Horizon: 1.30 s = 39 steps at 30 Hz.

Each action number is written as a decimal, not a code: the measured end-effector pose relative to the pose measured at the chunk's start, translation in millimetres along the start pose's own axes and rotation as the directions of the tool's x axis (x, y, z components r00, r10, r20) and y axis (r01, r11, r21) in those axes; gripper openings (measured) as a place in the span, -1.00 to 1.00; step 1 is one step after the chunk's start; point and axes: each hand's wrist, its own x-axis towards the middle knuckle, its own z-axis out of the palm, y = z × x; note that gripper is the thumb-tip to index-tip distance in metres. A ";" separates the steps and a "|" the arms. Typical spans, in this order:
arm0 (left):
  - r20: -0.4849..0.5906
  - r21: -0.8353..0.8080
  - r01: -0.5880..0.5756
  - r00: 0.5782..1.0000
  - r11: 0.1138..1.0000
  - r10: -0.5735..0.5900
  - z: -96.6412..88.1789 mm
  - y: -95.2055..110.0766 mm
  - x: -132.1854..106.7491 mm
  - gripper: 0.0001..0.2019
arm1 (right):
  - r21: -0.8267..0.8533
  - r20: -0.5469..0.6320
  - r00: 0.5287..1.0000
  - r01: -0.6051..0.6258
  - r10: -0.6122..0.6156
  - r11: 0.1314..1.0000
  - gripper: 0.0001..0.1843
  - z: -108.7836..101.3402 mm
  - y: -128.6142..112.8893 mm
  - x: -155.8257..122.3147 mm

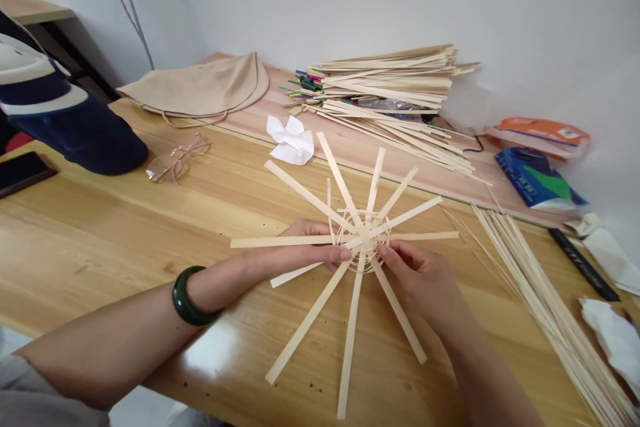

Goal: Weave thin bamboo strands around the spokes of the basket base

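Note:
A star of flat bamboo strips (350,240) lies on the wooden table (100,233), its spokes fanning out from a small woven ring of thin strands at the centre. My left hand (305,250), with a green bangle on the wrist, lies over the left spokes, fingers pressed onto the strips beside the ring. My right hand (420,273) is closed in a pinch at the ring's right edge, on a thin weaving strand.
A pile of bamboo strips (395,90) sits at the back, and a bundle of thin splints (540,300) lies at the right. Also here: crumpled white paper (291,140), glasses (175,160), a beige bag (205,87), a dark cap (65,120), tissue packs (537,177).

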 end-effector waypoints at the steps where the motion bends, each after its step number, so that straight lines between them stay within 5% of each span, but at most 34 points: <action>1: 0.022 -0.022 0.012 1.000 1.000 -0.012 -2.3 -0.4 1.3 -0.69 | 0.027 -0.017 1.000 -0.019 0.020 0.999 -0.64 -0.5 2.8 1.7; 5: 0.093 -0.217 0.082 0.994 0.973 -0.063 -14.0 0.5 5.2 -0.62 | 0.183 -0.129 0.989 -0.047 0.071 0.982 -0.68 -5.9 16.1 9.6; 10: -0.046 -0.532 0.003 0.998 0.847 -0.033 -25.2 2.4 8.4 -0.39 | 0.378 -0.188 0.977 -0.017 0.095 0.926 -0.74 -11.4 20.8 14.7; 12: -0.022 -0.583 -0.008 1.000 0.812 -0.006 -27.0 1.5 10.1 -0.24 | 0.432 -0.198 0.975 -0.005 0.100 0.902 -0.73 -11.4 17.9 14.4; 14: 0.050 -0.599 0.019 0.999 0.801 0.014 -26.9 -1.3 11.6 -0.24 | 0.479 -0.152 0.986 0.009 0.073 0.878 -0.74 -10.1 14.2 12.8; 18: 0.116 -0.588 0.066 0.993 0.806 0.003 -23.1 -10.2 12.2 -0.56 | 0.552 0.079 0.995 0.003 -0.056 0.834 -0.70 -3.8 8.5 6.4; 23: 0.263 -0.505 0.058 0.961 0.861 0.090 -17.6 -10.3 11.2 -0.47 | 0.536 0.221 0.968 -0.023 -0.115 0.844 -0.65 11.3 7.0 0.4; 27: 0.086 -0.410 0.055 0.996 0.910 -0.022 -12.7 -9.7 12.7 -0.66 | 0.516 0.290 0.947 -0.032 -0.139 0.856 -0.65 23.5 9.1 -0.7; 30: -0.098 -0.391 0.105 0.983 0.914 -0.155 -10.6 -15.8 13.3 -0.67 | 0.409 0.361 0.925 -0.047 -0.115 0.911 -0.63 22.1 9.0 -3.4; 33: -0.096 -0.387 0.135 0.978 0.912 -0.186 -12.0 -21.0 12.9 -0.69 | 0.087 0.368 0.924 0.078 -0.105 0.993 -0.67 3.7 2.7 -11.2; 35: -0.095 -0.391 0.124 0.980 0.912 -0.174 -13.6 -21.7 12.5 -0.70 | -0.165 0.372 0.920 0.195 -0.122 0.967 -0.65 -15.7 -4.2 -19.2; 39: -0.102 -0.311 0.164 0.974 0.936 -0.204 -13.7 -17.3 11.0 -0.70 | -0.240 0.406 0.899 0.280 -0.166 0.929 -0.61 -49.4 -14.4 -32.9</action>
